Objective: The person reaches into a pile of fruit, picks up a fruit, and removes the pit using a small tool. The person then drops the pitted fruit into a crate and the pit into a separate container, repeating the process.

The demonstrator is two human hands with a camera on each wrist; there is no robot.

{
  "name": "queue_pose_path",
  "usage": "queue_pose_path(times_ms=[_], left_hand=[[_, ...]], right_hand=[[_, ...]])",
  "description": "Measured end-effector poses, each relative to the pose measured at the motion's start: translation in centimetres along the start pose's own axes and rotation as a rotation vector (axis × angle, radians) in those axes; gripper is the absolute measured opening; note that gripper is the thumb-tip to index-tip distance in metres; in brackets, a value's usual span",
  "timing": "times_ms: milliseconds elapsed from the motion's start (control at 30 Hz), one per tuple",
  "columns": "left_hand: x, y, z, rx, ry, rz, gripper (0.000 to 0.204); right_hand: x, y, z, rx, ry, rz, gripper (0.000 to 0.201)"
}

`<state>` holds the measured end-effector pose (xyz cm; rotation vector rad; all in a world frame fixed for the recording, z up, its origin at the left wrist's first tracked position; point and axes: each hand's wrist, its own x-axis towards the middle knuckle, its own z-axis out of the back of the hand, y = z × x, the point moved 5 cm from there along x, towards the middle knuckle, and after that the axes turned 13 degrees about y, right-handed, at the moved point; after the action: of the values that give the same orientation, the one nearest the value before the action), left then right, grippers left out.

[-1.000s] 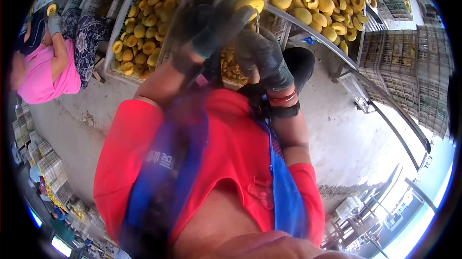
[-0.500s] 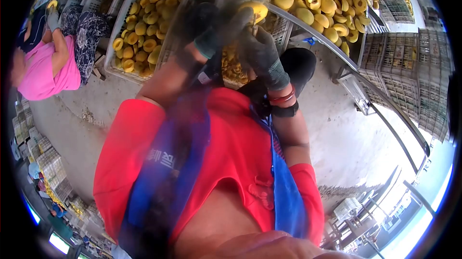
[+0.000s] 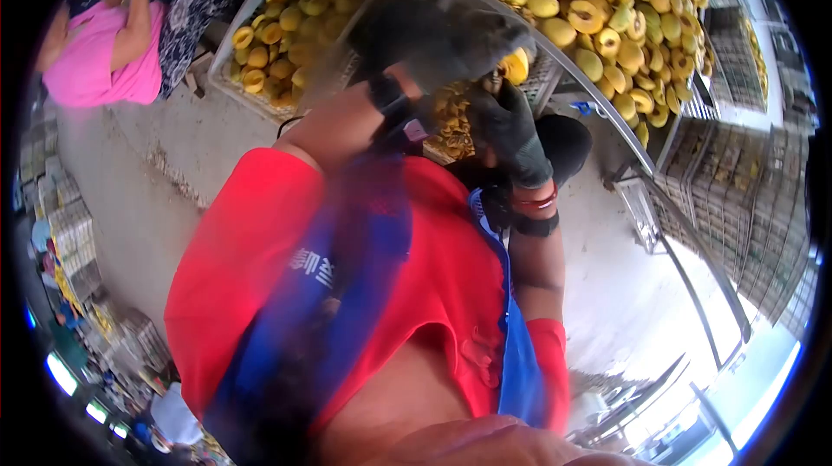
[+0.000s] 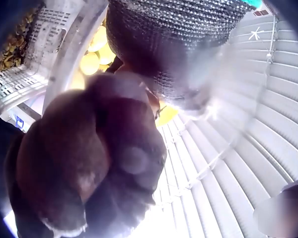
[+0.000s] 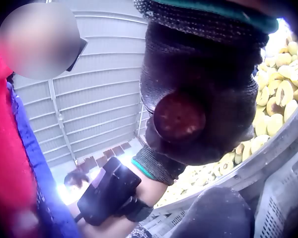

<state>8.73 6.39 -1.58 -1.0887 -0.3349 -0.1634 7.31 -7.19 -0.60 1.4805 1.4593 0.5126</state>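
Note:
My gloved left hand [image 3: 468,46] is at the top middle of the head view, curled around a yellow peach half [image 3: 516,66] that shows beyond its fingers. Right below, my gloved right hand [image 3: 511,124] grips a tool with a metal shaft [image 3: 493,80], which meets the fruit at its near edge. In the right wrist view, the round end of the tool's handle [image 5: 179,118] sticks out of the right fist. The left wrist view shows the two gloves close together, with a sliver of yellow fruit [image 4: 166,115] between them. The tool's tip is hidden.
A metal-edged table [image 3: 598,102] heaped with peach halves [image 3: 598,11] lies ahead. To the left stands a crate [image 3: 227,55] of peach halves; brown scraps [image 3: 452,119] lie below my hands. Stacked crates [image 3: 737,197] stand right. A person in pink [image 3: 108,50] sits at left.
My head has turned, so the scene sits further right and lower. The left hand has rolled over the peach half, now covering more of it. The tool stays in the right hand.

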Motion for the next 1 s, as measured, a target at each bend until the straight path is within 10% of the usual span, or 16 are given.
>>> queue_pose_path(times_ms=[167, 300, 433, 567, 667, 767, 1000], left_hand=[[-0.3, -2.5, 0.2, -0.123, 0.123, -0.186, 0.036], [-0.4, -1.6, 2.3, 0.0, -0.031, 0.048, 0.021], [-2.1, -0.5, 8.0, 0.63, -0.392, 0.304, 0.024], [-6.9, 10.9, 13.9, 1.079, -0.586, 0.511, 0.029], [-12.3, 22.0, 20.1, 1.059, -0.486, 0.684, 0.038], [-12.4, 22.2, 21.5, 0.245, -0.604, 0.595, 0.046], [-13.5, 26.4, 22.3, 0.359, -0.453, 0.785, 0.055]], right_hand=[[-0.4, -1.2, -0.6, 0.333, 0.122, -0.11, 0.016], [0.0, -1.9, -1.3, 0.881, 0.036, -0.164, 0.01], [0.7, -1.4, -2.2, 0.092, -0.001, -0.074, 0.01], [0.9, -1.8, -0.2, -0.348, -0.129, -0.105, 0.007], [1.2, -2.5, 1.0, -0.49, -0.097, -0.002, 0.009], [1.2, -1.7, 0.0, -0.211, -0.186, -0.121, 0.01], [1.8, -2.0, 0.3, -0.104, -0.205, -0.13, 0.009]])
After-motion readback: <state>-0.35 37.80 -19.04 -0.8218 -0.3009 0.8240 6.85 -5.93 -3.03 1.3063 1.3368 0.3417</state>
